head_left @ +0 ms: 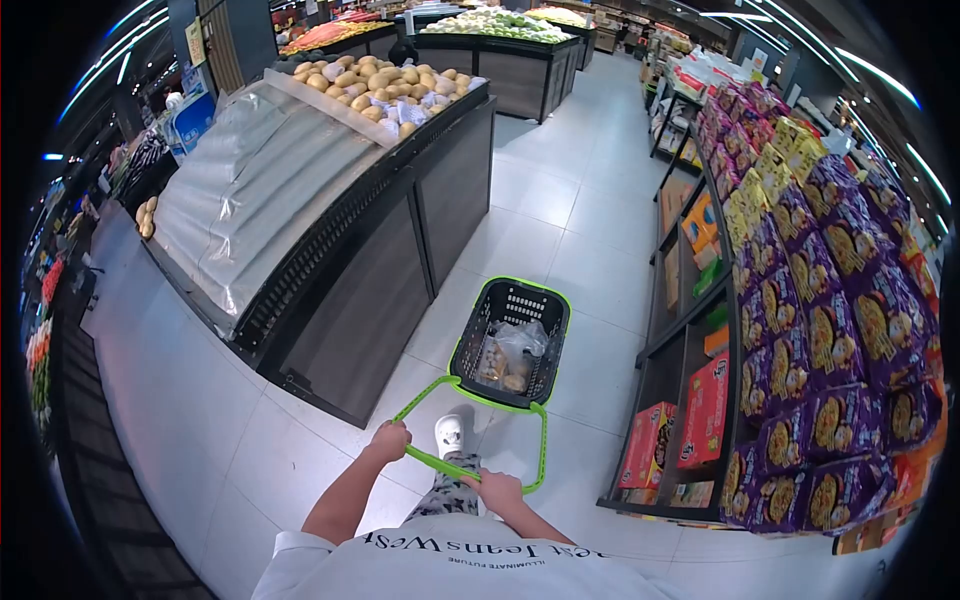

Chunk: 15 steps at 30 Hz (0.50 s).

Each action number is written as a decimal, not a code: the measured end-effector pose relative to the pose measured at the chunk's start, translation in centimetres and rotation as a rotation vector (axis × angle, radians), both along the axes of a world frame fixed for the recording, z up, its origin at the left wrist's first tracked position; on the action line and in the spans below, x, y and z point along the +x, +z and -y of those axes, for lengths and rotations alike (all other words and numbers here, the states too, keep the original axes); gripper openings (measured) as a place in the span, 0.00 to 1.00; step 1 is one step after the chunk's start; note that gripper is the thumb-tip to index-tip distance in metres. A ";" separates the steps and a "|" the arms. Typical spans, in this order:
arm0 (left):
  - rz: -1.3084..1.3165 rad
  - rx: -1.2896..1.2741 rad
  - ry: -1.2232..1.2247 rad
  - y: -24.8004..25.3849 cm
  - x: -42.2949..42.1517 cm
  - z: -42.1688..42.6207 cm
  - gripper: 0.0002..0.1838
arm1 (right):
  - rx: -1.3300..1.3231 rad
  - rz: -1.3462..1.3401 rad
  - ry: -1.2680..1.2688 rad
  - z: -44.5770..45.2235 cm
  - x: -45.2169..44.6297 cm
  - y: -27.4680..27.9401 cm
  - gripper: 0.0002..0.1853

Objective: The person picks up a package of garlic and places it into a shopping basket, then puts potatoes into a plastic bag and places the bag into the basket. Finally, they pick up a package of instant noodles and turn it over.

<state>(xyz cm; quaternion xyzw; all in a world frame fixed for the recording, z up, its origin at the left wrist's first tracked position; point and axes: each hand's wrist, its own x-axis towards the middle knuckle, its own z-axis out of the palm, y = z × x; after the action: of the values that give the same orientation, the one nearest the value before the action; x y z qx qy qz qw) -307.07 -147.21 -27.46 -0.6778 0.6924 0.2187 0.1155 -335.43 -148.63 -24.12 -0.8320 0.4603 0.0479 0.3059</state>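
A black shopping basket [462, 345] with a bright green rim stands out in front of me, just above or on the floor; I cannot tell which. Inside it lies a clear plastic bag [520, 345] with some yellowish-brown items. The basket's green handle [544, 440] is tilted towards my body. My left hand [391, 441] is closed round the handle's left corner. Farther right along the same bar, my right hand [497, 490] is closed on it too.
On the left, a dark display stand [345, 310] bears potatoes [375, 85] and a grey sheet [250, 170]. Shelves on the right hold purple noodle packs [835, 330] and red boxes [705, 410]. A tiled floor [605, 270] runs between them towards a produce stand [500, 80].
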 end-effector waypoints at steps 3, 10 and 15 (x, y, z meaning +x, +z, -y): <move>0.038 0.015 -0.069 -1.0 1.7 4.0 0.07 | 0.014 -0.036 -0.003 3.2 1.4 0.8 0.31; -0.066 -0.129 -0.093 -0.9 1.9 14.7 0.10 | 0.082 -0.092 -0.090 12.7 2.2 1.0 0.30; -0.152 -0.172 -0.056 -0.5 1.6 22.7 0.11 | 0.115 -0.081 -0.275 19.7 2.1 1.4 0.31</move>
<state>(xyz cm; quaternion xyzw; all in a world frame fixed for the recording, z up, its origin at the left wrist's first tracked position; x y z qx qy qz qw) -305.47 -169.93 -27.94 -0.6470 0.7341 0.2059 0.0099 -333.32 -168.32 -22.75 -0.7397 0.5782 0.0654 0.3380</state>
